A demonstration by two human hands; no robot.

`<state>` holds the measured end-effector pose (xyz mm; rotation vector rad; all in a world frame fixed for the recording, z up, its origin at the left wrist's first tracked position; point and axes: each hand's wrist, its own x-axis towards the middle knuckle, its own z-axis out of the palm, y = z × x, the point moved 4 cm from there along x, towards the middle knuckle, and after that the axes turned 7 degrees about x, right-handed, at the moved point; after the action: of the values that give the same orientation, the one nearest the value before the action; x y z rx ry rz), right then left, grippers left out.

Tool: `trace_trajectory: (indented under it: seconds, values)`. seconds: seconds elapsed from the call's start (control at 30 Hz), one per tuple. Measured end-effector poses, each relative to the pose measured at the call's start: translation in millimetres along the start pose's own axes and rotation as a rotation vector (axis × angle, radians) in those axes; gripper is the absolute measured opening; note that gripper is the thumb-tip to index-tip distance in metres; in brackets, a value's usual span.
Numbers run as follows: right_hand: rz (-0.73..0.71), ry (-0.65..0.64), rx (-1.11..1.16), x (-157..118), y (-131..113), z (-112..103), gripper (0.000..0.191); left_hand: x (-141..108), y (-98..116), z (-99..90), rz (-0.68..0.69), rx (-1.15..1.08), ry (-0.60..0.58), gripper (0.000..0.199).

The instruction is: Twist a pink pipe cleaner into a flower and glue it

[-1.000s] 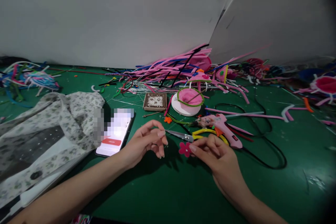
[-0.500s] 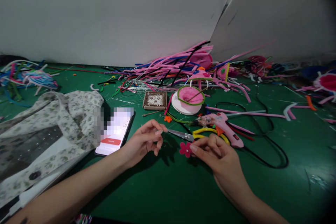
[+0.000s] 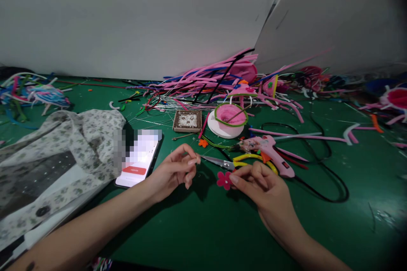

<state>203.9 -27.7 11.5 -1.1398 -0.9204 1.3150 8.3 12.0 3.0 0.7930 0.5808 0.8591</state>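
1. Red felt flower (image 3: 224, 180): the flower is sitting at lower centre of the frame, over the green cutting mat (image 3: 190, 237). Whether it is touching the mat cannot be determined.
2. Right hand (image 3: 259, 192): the fingers are curling together, and the fingertips are gripping the right edge of the flower.
3. Left hand (image 3: 173, 173): the thumb and fingers are closing together at the tips, with no held item visible. The hand is stopping just beside the tip of the scissors (image 3: 219, 162), and contact cannot be confirmed.
4. Hands: the two hands are remaining apart, with the flower and the scissors lying between them.
5. Nearby items: a pink glue gun (image 3: 270, 152) is resting right of the scissors, and a yellow pipe cleaner (image 3: 251, 157) is lying between them. A phone (image 3: 138, 161) is lying left of the left hand, partly blurred. A floral cloth (image 3: 57, 156) is occupying the left side. Pink pipe cleaners (image 3: 206, 82) are piling up along the far wall.
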Motion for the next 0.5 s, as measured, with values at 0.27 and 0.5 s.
trace_trajectory:
  seconds: [0.27, 0.5]
  values:
    - [-0.004, 0.008, -0.005, 0.1, -0.1, -0.1, 0.047, -2.4, -0.6, 0.9, -0.006, 0.023, -0.027, 0.013]
    - [-0.013, 0.009, -0.007, 0.6, -1.0, 0.9, 0.046, -3.2, -0.1, 1.0, 0.000, 0.047, -0.030, 0.014]
